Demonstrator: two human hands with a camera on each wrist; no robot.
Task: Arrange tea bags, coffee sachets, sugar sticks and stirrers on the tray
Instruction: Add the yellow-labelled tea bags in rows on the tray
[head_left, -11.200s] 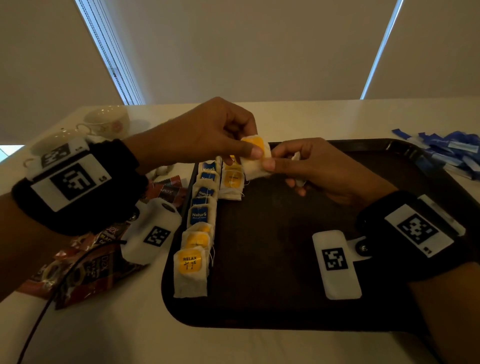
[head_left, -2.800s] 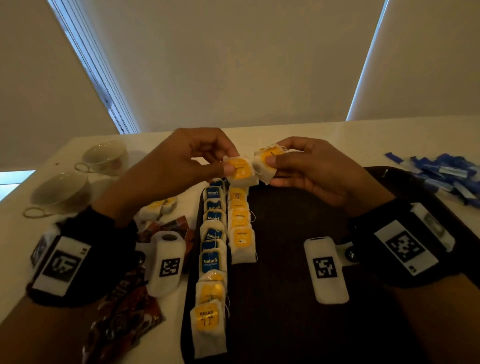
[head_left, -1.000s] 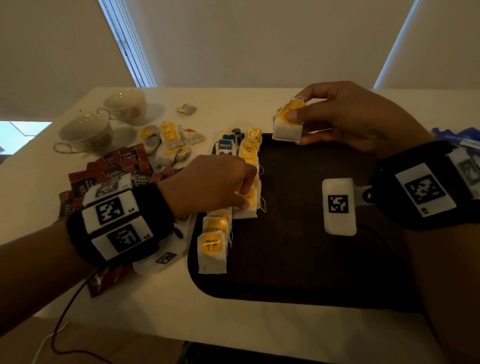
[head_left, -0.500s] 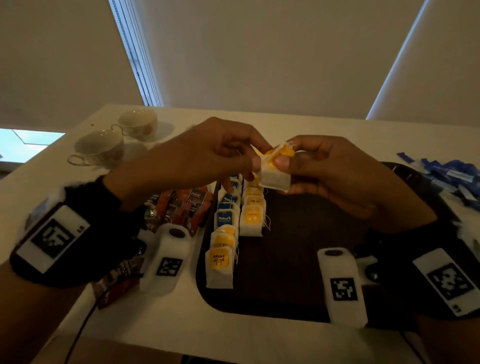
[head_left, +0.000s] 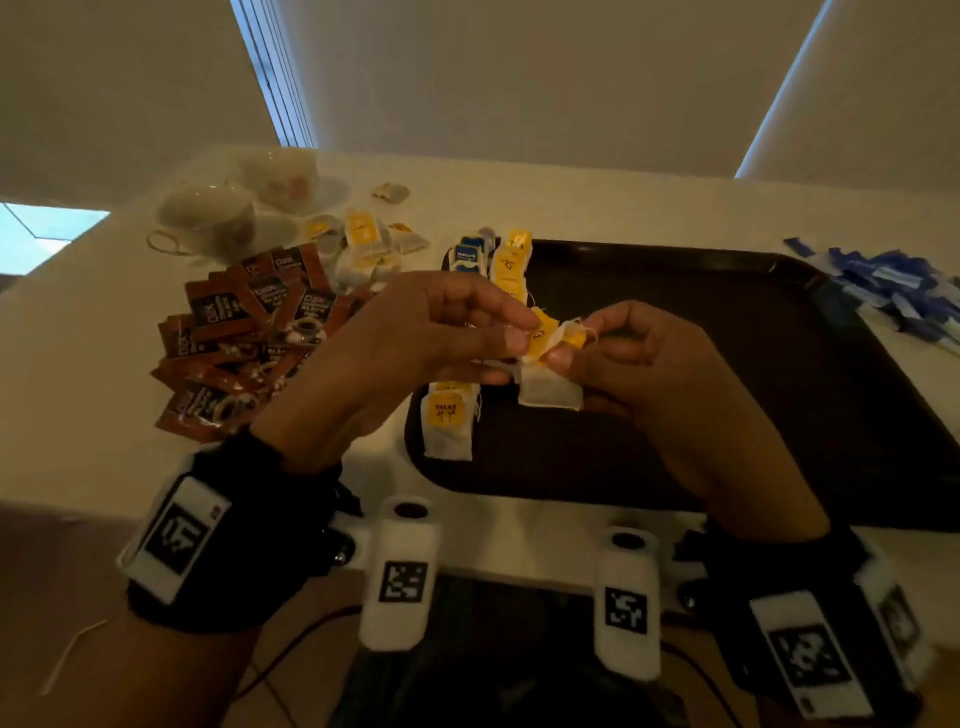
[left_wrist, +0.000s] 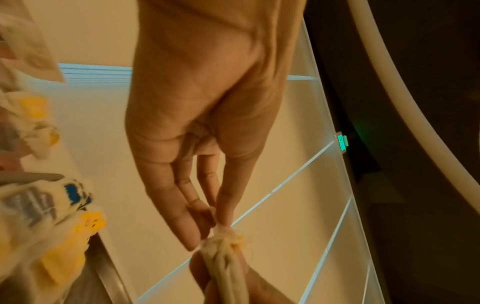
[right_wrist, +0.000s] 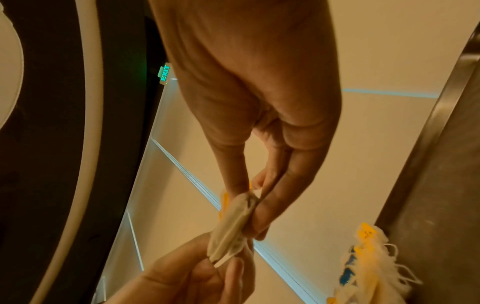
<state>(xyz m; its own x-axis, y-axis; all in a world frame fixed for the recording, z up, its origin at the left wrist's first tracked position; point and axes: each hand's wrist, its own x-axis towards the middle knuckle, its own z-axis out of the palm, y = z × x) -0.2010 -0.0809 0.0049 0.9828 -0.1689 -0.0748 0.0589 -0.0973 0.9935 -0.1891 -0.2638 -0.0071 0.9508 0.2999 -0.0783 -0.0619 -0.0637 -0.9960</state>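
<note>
Two hands share one small load here: the left hand (head_left: 410, 332) and the right hand (head_left: 639, 358) both pinch at a clump of tea bags (head_left: 550, 374) held in the air over the left part of the dark tray (head_left: 727, 364), just beside the two rows of tea bags (head_left: 449, 421) already laid along its left edge. The right grip is pressed on the paper body, thumb against fingertips (right_wrist: 259, 218), while the left grip nips the top corner, where yellow tags and thread bunch together. From the wrist views the clump looks like at least two bags stuck face to face, though I cannot tell the exact count. The likely trouble is the thread: if the strings are tangled, pulling the bags apart could tear the thin paper or yank a tag off. A sudden release could also drop one bag onto the neat rows below and knock them askew. The coffee sachets (head_left: 244, 332) and the blue sugar sticks (head_left: 893, 286) lie on the worktop (head_left: 93, 415), off the tray, so much remains to arrange.
</note>
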